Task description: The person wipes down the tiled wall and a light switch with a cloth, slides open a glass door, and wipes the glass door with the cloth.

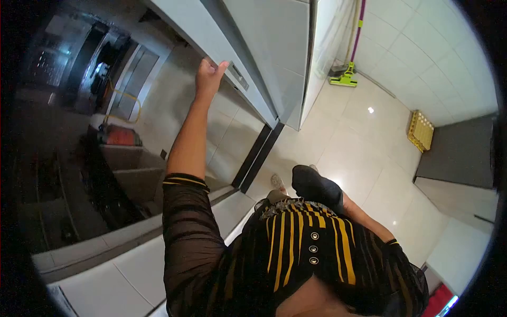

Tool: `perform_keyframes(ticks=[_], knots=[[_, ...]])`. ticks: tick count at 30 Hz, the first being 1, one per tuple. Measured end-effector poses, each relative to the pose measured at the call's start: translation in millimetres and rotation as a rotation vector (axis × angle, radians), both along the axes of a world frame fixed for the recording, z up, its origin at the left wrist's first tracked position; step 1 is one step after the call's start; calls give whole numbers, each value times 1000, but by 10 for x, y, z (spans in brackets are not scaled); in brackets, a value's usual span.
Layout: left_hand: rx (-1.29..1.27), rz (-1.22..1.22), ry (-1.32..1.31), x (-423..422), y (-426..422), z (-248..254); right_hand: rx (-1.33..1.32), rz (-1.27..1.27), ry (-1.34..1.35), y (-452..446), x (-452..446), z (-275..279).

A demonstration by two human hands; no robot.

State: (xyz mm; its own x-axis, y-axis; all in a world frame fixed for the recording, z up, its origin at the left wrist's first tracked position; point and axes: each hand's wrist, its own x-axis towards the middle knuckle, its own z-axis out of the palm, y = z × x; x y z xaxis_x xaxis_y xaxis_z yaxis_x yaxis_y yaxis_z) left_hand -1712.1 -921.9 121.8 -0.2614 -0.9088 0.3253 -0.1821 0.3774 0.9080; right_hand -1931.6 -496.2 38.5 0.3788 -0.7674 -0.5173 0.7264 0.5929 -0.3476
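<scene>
My left hand (210,79) is at the edge of a white-framed sliding door (253,87), its fingers hooked behind the frame beside the metal latch plate (238,76). Close to my waist, a soft dark cloth item (317,185) covers most of my right hand (348,203). Its fingers are hidden, but the cloth appears to be held there. Whether it is a rag or a garment I cannot make out.
A black floor track (257,158) runs under the doorway. Beyond lies a dim room with a stone basin (132,164) and a red item (121,134). A green-headed mop (344,76) leans in the corner. Yellow egg trays (420,131) stand beside a dark cabinet (459,148).
</scene>
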Motion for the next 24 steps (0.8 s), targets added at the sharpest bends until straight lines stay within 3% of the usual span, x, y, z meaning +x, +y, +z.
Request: perform_keyframes(ticks=[3,10,22,24], knots=[[70,35,-51,251,446,243,-13,107,-11,-145,-159,12],[160,220,-128,1148,1209,220,-32,303,2,-450,-541,37],[552,758,-134,2377,2618,467,-43,538,31,-917,-886,-22],[400,819,-61,2331,2757,425,-39,555,29,-982,-931,-40]])
